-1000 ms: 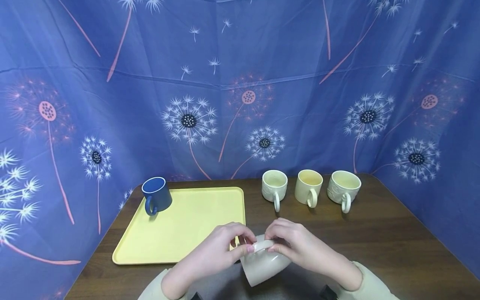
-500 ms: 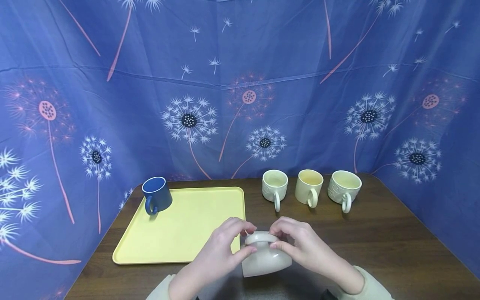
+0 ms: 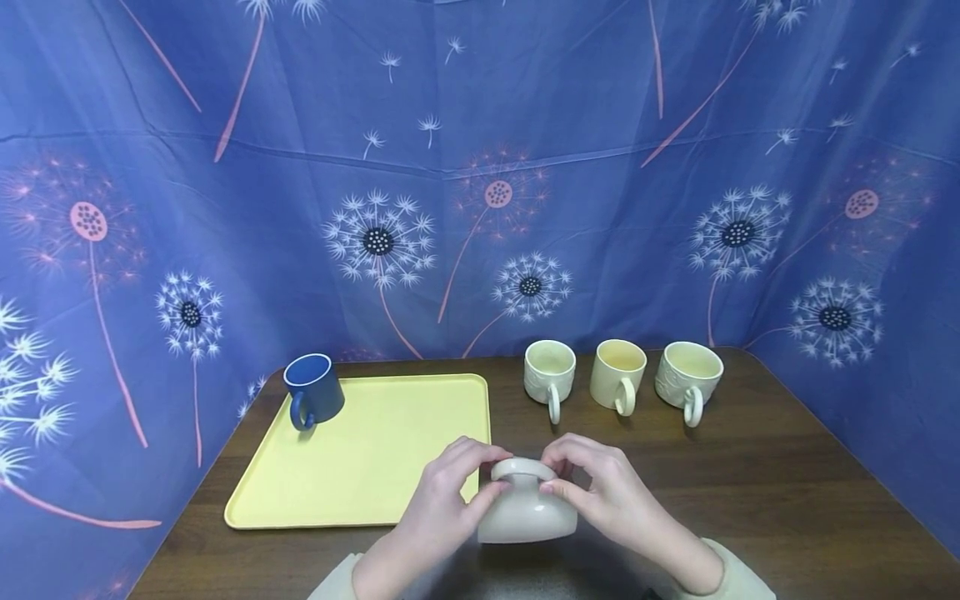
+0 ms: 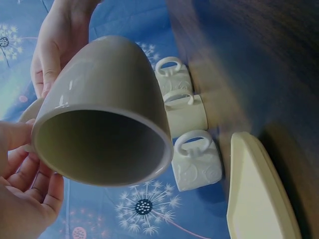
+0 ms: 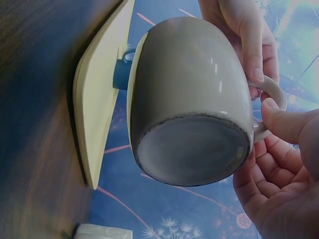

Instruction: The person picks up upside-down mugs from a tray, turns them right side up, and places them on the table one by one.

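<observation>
Item 1: glossy greyish-white ceramic mug (image 3: 525,517), rounded body, held on its side above the near part of the dark brown wood-grained bench (image 3: 787,475); mouth toward the left wrist camera, loop handle (image 3: 522,468) uppermost.
Grip, left hand (image 3: 448,493): thumb and fingers pinching one end of the handle. Grip, right hand (image 3: 603,493): pinching the other end.
Item 2: pale yellow rectangular rimmed tray (image 3: 367,458), flat, left of item 1.
Item 3: dark blue cylindrical ceramic mug (image 3: 317,396), upright at the tray's far left corner.
Items 4–6, upright in a row, far right, handles nearward: embossed cream mug (image 3: 546,379); smooth pale-yellow mug (image 3: 611,385); wider relief-patterned off-white mug (image 3: 678,387).
Backdrop: blue dandelion-print cloth (image 3: 600,208).
</observation>
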The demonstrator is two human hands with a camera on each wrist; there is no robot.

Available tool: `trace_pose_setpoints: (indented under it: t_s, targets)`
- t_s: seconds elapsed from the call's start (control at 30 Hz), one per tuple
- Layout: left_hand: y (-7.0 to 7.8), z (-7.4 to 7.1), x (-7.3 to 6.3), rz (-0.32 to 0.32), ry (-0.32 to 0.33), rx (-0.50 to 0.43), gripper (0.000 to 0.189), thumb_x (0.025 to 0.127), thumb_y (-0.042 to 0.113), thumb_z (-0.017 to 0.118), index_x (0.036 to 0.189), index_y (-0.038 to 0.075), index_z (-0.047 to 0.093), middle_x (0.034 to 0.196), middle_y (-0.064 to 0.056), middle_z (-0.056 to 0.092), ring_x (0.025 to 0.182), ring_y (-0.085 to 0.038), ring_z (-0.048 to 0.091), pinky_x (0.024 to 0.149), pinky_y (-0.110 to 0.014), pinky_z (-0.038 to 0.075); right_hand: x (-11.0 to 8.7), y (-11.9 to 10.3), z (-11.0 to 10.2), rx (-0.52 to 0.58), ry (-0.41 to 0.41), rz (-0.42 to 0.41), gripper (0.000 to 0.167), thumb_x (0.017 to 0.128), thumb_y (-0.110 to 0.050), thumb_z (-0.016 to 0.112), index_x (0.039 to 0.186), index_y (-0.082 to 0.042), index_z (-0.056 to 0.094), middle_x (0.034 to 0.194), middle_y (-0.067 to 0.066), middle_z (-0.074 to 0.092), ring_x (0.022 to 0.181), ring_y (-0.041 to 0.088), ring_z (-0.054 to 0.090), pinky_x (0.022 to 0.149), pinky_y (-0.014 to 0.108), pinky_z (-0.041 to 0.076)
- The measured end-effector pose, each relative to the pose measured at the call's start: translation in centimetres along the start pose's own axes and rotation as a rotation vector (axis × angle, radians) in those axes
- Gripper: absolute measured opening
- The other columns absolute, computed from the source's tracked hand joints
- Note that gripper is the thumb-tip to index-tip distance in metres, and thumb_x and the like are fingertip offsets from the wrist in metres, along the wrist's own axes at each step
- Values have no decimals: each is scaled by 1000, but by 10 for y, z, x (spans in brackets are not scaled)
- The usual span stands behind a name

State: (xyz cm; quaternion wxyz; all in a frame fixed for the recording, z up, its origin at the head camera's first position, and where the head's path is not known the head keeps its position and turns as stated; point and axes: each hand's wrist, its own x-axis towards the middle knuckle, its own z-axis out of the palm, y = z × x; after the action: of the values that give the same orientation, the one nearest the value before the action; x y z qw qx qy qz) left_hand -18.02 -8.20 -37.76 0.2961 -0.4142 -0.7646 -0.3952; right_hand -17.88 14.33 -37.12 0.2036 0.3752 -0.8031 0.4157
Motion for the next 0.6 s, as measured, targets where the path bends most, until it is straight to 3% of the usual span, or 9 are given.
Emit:
trace_pose_setpoints:
  t_s: [0.27,0.6]
  targets:
    - [-1,2,1,21,27,-6,26,78,10,75,102,11,66,94,4,67,86,-7,60,80,-16,48,-1,1,1,2,2,-4,22,75,-12,77,88,-21,62,87,-11,61,74,5,57,62,22,50]
    - [0,-4,7,57,-16,9,26,77,12,75,101,10,66,94,4,67,84,-6,59,79,-15,44,-5,5,2,16,23,-31,27,72,-9,79,90,-20,62,82,-9,61,71,6,57,64,15,46]
